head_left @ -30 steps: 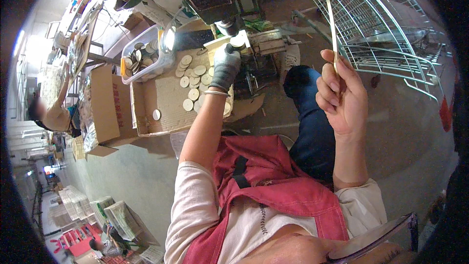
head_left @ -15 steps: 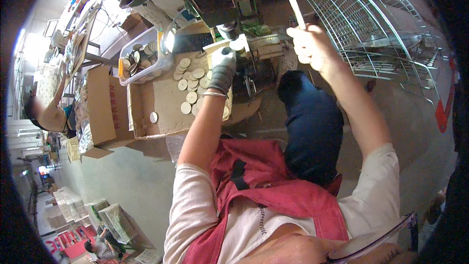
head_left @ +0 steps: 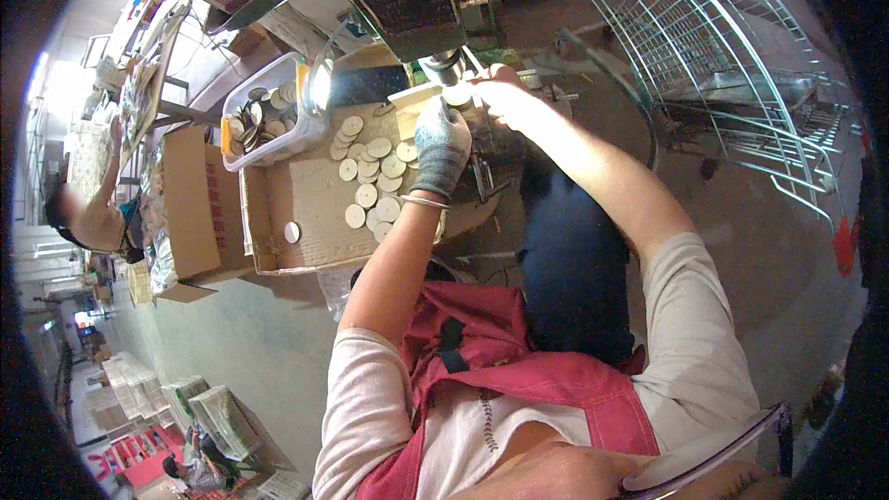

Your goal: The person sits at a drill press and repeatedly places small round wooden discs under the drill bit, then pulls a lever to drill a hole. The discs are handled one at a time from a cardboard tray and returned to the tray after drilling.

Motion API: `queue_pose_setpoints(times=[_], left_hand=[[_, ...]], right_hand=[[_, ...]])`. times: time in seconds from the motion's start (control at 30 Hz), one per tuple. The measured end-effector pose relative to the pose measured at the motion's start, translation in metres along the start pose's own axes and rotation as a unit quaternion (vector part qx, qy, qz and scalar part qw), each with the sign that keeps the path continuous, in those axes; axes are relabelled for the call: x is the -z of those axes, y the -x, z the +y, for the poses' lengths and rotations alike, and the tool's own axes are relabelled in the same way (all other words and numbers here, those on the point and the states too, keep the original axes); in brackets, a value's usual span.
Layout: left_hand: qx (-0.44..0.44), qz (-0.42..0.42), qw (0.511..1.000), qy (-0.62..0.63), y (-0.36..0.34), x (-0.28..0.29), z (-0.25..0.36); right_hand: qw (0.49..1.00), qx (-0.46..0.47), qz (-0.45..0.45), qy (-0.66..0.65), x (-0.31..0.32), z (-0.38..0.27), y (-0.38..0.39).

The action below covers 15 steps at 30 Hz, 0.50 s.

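My left hand (head_left: 441,143), in a grey knitted glove, is closed at the work spot of a drill press, its fingertips at the near edge of a pale round disc (head_left: 457,93). Directly above the disc is the machine's chuck (head_left: 443,65). My bare right hand (head_left: 503,93) is closed just right of the disc, around a slim pale stick (head_left: 472,60) that shows beyond its fingers. A pale board (head_left: 413,97) lies at the left hand's far side. The exact finger contact on the disc is partly hidden.
Loose discs (head_left: 368,169) lie in an open cardboard tray (head_left: 269,222) on the left. Behind it stands a clear plastic bin (head_left: 287,136) of discs, near a bright lamp (head_left: 319,83). Wire racks (head_left: 732,65) stand right. A person (head_left: 97,213) is at far left.
My right hand has come down and left from its raised place, bringing the pale stick to the disc under the chuck. My left hand has shifted slightly right.
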State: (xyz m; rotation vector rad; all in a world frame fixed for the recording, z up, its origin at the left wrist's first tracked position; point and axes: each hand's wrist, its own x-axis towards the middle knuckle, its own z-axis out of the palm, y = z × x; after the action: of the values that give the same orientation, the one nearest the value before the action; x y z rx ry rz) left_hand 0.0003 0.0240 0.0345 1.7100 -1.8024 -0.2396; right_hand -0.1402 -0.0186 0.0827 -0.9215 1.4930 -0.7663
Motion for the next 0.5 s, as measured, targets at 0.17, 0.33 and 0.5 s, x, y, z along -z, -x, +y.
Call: queue_pose_setpoints(times=[0.17,0.33,0.5], left_hand=[[-0.014,-0.064,0.997,0.051,-0.005,0.031,0.011],[-0.011,-0.004,0.999,0.036,-0.006,0.02,0.012],[-0.063,0.063,0.995,0.04,-0.005,0.007,0.006]], right_hand=[[0.996,0.048,0.005,-0.07,-0.005,0.008,-0.007],[0.999,0.023,-0.008,-0.046,-0.005,0.003,-0.001],[0.999,0.047,0.011,-0.009,-0.009,0.018,-0.015]])
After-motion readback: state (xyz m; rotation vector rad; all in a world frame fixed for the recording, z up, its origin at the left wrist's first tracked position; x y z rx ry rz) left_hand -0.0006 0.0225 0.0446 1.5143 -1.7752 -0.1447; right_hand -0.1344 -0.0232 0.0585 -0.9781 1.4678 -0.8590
